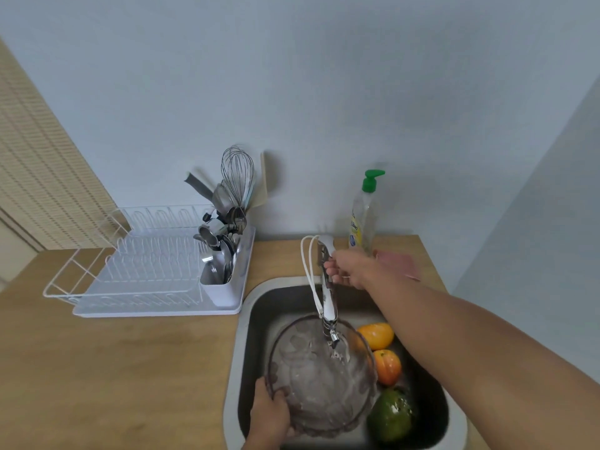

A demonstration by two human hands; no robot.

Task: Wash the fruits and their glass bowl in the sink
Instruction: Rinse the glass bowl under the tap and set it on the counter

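Rinsing is in hand: the left hand (271, 414) grips the glass bowl (321, 378) under the tap (328, 287), the right hand (349, 269) curled on its lever (fruits probably next).

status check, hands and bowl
Left hand grips glass bowl under faucet. Right hand on faucet. Three fruits beside bowl.

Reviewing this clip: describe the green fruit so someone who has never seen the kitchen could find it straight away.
Start at the steel sink set in the wooden counter. Along its right side, beside the glass bowl that the left hand grips by the rim, three fruits lie in a row. The green fruit is the nearest of them and the only green one; the other two are orange and orange-red.
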